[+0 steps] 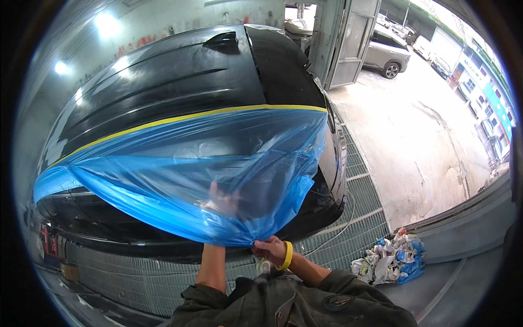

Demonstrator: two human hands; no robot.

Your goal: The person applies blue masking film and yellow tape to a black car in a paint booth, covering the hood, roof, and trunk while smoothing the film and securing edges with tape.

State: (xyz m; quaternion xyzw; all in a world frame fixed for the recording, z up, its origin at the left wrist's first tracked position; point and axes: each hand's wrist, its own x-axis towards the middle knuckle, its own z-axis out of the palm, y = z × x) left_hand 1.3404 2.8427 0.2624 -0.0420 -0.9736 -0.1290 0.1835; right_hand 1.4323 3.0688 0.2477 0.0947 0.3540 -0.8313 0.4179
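Observation:
A translucent blue plastic masking film [229, 147] hangs along the side of a black car [180, 82]. Yellow tape [201, 113] fastens its upper edge along the roof side. My left hand [222, 200] is underneath the film and shows blurred through it, fingers apart. At the film's gathered lower edge, my right hand [268, 248] pinches the plastic between thumb and fingers. Around my right wrist sits a yellow ring [286, 256], which looks like a tape roll. The film's left end reaches toward the car's front; its right end lies by the rear.
Metal floor grating [125, 278] runs beneath and beside the car. A heap of crumpled paper and blue plastic [389, 259] lies on the floor at right. Beyond the open door [351, 43] stands a silver car [387, 53]. A thin hose [348, 218] curves near the rear.

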